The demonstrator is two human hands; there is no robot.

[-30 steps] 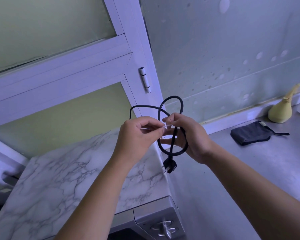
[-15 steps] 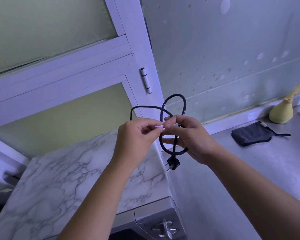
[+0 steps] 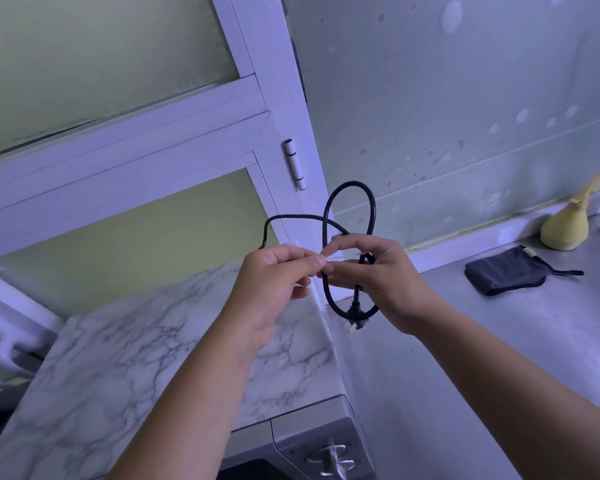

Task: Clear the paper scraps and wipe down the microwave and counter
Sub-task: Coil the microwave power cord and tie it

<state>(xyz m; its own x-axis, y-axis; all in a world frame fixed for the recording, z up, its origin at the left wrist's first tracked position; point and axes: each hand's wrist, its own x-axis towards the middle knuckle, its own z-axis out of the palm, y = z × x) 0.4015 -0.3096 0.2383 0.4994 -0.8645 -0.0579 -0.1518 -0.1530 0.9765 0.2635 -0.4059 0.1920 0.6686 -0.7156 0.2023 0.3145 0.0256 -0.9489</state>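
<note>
In the head view, our left hand (image 3: 274, 282) pinches a white tie (image 3: 347, 253) while our right hand (image 3: 385, 278) grips the looped power cord (image 3: 373, 209) above the microwave (image 3: 153, 358), beside the counter (image 3: 499, 341). If either pinch slips, the loops could spring open and the plug (image 3: 355, 315) drop.

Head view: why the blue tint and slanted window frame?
Head view: the wide-angle lens slants the window frame; cool light tints the counter and microwave top bluish; the left hand, pinching a white tie, and right hand, holding the black cord, look sharp.
</note>
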